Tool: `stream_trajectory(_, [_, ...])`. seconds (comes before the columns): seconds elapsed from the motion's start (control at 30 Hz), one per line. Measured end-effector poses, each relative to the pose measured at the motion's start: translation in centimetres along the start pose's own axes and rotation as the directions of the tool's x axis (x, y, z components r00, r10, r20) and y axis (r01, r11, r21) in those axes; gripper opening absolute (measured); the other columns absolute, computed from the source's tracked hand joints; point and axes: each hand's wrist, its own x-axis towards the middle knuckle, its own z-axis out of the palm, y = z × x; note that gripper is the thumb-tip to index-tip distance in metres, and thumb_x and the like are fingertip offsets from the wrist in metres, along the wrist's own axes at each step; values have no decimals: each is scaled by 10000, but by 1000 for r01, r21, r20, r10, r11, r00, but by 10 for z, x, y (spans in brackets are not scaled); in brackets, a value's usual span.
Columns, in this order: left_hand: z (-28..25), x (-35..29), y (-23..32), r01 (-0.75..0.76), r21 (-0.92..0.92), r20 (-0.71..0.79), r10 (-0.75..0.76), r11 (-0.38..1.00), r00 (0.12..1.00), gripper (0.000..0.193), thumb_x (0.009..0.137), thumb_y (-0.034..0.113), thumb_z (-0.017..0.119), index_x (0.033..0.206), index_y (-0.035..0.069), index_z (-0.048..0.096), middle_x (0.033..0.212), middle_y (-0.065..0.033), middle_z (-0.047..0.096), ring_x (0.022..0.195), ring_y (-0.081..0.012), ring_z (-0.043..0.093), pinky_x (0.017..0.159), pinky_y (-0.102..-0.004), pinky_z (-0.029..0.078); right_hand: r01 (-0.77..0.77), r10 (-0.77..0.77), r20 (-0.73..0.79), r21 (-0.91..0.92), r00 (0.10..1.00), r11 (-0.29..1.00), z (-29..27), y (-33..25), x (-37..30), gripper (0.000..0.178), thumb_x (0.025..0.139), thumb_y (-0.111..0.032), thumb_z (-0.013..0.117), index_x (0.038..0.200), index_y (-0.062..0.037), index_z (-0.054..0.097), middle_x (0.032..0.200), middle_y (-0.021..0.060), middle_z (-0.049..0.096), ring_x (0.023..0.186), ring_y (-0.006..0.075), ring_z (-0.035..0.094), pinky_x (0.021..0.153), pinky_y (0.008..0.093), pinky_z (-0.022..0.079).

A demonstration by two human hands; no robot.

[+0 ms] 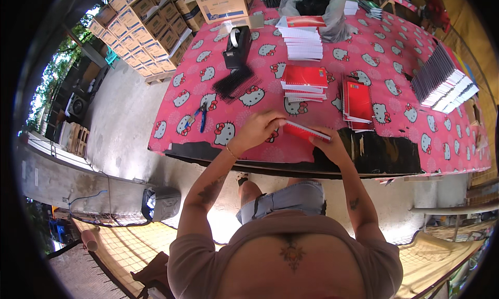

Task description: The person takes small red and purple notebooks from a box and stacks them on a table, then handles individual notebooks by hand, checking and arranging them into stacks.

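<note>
A small red notebook (303,131) is held low over the near edge of the table, tilted, its white page edge toward me. The fingers of my left hand (261,128) are closed at its left end. My right hand (331,145) grips its right end, thumb on the near edge. Just beyond lies a stack of red notebooks (305,76) with punched edges. To its right is another pile of red-covered notebooks (358,101). Blue-handled pliers (200,116) rest left of my left hand. Past them lies a bunch of black binding coils (235,83).
A black tape dispenser (238,45) stands farther back. Behind the notebooks are a white paper stack (302,43) and a plastic bag (340,19) of black coils. Bound notebooks (442,81) stand at right on the pink tablecloth (249,135). Cartons (143,36) are piled at left.
</note>
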Motion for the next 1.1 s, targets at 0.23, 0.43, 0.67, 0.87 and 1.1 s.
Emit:
stream_trajectory(0.23, [-4,2,21,-126,95,-35,130,988,991,230,935,231,633,1103,74,653,895,-114,573,772,-299,610,694,-420,476,100,-101,-7,-89,995,991,1,4,1,293,916,-85,664,1200,-10,660,985,81,688,854,110,579,791,264,483])
stream_trajectory(0.43, [21,-6,46,-32,641,-176,188,767,966,553,928,391,579,1363,56,510,1388,-122,471,1316,-343,408,1040,-564,308,16,-10,-136,39,991,999,16,-9,-4,317,924,-83,655,1234,-16,645,1002,84,697,847,121,585,782,269,490])
stream_trajectory(0.67, [25,-11,45,40,700,-225,167,713,960,754,912,480,554,1485,27,363,1565,-171,313,1462,-365,251,1121,-664,113,122,-135,-94,-126,986,984,15,-22,-6,312,935,-76,636,1242,-20,645,1048,77,704,825,113,584,784,264,491])
stream_trajectory(0.87, [70,-58,30,-61,708,-133,218,704,967,866,886,606,524,1458,-24,363,1536,-218,340,1444,-382,291,1121,-667,125,73,-74,-134,-10,988,997,19,-22,-7,318,938,-77,631,1254,-39,643,1004,81,702,774,95,574,716,251,493])
stream_trajectory(1.1, [72,-61,42,-173,700,-35,274,693,961,812,913,626,445,1440,9,411,1496,-195,406,1405,-347,356,1064,-626,282,50,-47,-78,32,996,998,15,-37,-3,344,926,-84,640,1268,-48,638,912,68,688,732,96,567,692,254,490])
